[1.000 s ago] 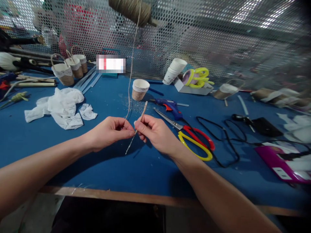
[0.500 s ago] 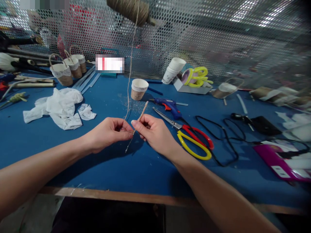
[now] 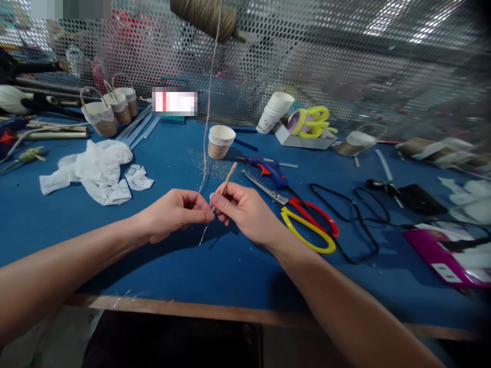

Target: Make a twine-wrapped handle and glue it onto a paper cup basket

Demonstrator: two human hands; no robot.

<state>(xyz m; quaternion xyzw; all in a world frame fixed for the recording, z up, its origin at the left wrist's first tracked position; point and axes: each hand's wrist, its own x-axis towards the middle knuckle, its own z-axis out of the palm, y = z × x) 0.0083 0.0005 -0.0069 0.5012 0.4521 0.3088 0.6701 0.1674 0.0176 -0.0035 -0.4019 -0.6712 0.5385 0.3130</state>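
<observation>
My left hand (image 3: pixel 186 210) pinches the end of the twine (image 3: pixel 206 148), which runs down from a spool (image 3: pixel 205 19) hung on the mesh. My right hand (image 3: pixel 238 207) grips a thin wire (image 3: pixel 230 174) whose upper part is wrapped in twine. The wire's bare lower end (image 3: pixel 202 237) sticks out below my fingertips. Both hands are close together over the table, fingers closed, the left fingertips at the wire. Just beyond them stands a small cup (image 3: pixel 221 143) covered in brown twine with a white lace rim.
Scissors (image 3: pixel 307 225) and a blue glue gun (image 3: pixel 268 168) lie to the right, with a black cable (image 3: pixel 360 225). White lace (image 3: pixel 95 171) is heaped at left, below several handled cups (image 3: pixel 99 117). Stacked paper cups (image 3: pixel 274 112) and a box (image 3: pixel 305 138) stand behind.
My left fingertips have shifted slightly right and down along the wire, closer to my right hand. Both hands keep their hold. The whole view has drifted very slightly.
</observation>
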